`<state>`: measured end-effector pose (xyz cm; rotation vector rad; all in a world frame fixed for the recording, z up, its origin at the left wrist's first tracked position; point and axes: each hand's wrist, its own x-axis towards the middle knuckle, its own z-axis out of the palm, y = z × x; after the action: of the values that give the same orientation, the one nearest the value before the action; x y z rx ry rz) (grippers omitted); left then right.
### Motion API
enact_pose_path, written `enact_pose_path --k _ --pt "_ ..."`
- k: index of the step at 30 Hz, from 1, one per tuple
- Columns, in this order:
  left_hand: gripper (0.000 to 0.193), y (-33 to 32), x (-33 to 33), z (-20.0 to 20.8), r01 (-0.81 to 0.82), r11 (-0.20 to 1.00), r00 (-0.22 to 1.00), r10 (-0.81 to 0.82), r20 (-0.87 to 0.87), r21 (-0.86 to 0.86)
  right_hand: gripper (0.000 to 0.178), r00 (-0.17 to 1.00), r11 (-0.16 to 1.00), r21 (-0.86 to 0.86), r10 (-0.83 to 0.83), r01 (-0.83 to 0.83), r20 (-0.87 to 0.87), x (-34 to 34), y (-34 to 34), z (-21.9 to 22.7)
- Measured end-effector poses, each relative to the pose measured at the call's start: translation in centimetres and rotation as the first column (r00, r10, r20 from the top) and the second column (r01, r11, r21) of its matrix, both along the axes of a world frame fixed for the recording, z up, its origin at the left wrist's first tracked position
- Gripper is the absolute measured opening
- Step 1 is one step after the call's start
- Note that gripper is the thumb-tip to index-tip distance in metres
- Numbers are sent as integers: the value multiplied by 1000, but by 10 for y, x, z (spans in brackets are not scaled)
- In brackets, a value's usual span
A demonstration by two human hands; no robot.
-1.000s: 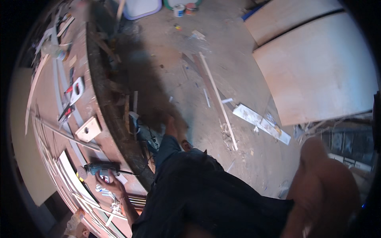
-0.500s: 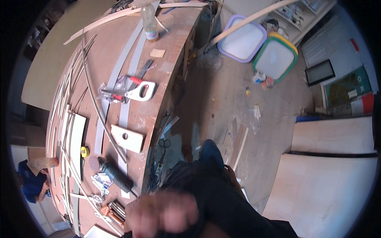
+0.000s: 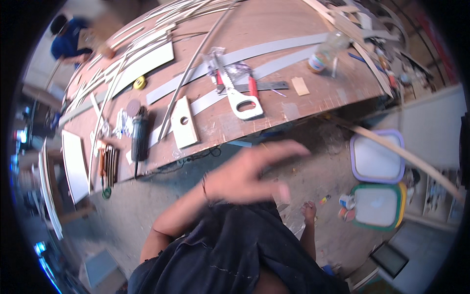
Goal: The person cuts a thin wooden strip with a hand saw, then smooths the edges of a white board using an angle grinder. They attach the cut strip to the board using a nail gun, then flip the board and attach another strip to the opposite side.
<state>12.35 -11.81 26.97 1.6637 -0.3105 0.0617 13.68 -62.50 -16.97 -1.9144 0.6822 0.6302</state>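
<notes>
My left hand (image 3: pixel 249 171) is stretched out in front of my body, a little blurred by motion. Its fingers are spread and nothing is in them. It hovers above the floor, short of the bench's front edge. Low beside my right leg hangs my right hand (image 3: pixel 309 210), too small to show how its fingers are set. The nearest bench things are a pale wooden block with a round hole (image 3: pixel 185 130) and a handsaw with a white handle (image 3: pixel 248 109). Left of the block lies an angle grinder (image 3: pixel 140 139) with a round disc.
The wooden workbench (image 3: pixel 293 110) carries long grey strips (image 3: pixel 235 58), thin wood strips, a yellow tape measure (image 3: pixel 139 82) and a clear bottle (image 3: pixel 324 55). A co-worker in blue (image 3: pixel 71 41) is at the far left. Framed screens (image 3: pixel 377 157) and a long slat (image 3: pixel 391 145) stand right.
My view has swung left, so the bench now runs across the front instead of along the left. My left hand has gone from a blur at the lower edge to outstretched with spread fingers.
</notes>
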Motion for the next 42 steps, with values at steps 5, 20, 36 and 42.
enact_pose_path --k 5,20,36,42 --pt "36 140 6 -167 -692 557 601 797 -61 460 39 999 998 -34 52 -52 -9 119 31 39" --pt "32 293 -9 -252 -714 -1 223 947 229 700 39 991 986 138 101 -88 -92 62 169 9" --pt "29 238 -104 -199 -910 211 198 977 -72 356 33 563 656 258 308 -709 767 237 557 271" --pt "11 213 -137 -190 -939 321 295 937 -189 124 49 672 368 594 134 -716 728 255 694 387"
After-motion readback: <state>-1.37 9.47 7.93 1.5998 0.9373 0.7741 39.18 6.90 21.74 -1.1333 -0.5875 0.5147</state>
